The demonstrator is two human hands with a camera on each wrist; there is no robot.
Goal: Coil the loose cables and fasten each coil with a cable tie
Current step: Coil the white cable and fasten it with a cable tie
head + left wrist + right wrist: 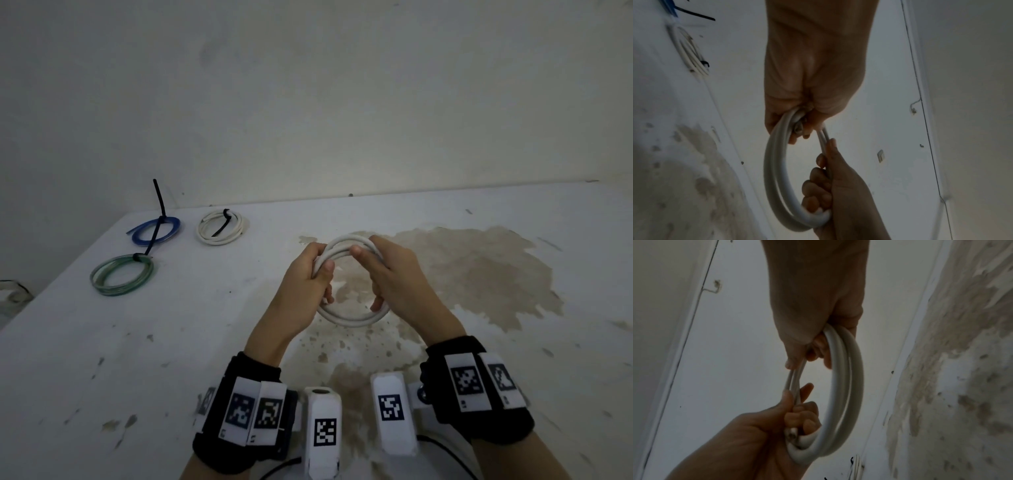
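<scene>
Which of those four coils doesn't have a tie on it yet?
The white coil gripped by the left hand and right hand. The blue coil, green coil and other white coil each carry a black tie.

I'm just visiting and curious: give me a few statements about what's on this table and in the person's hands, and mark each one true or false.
1. Both hands hold the white cable coil. True: the left hand and the right hand each grip one side of it.
2. The held coil is already fastened with a tie. False: no tie shows on it.
3. Three finished coils lie on the table. True: the blue coil, the green coil and the small white coil, each with a black tie.
4. The green coil lies nearest the wall. False: it lies nearest the person of the three.
5. The held coil rests flat on the table. False: it is lifted above it.
</scene>
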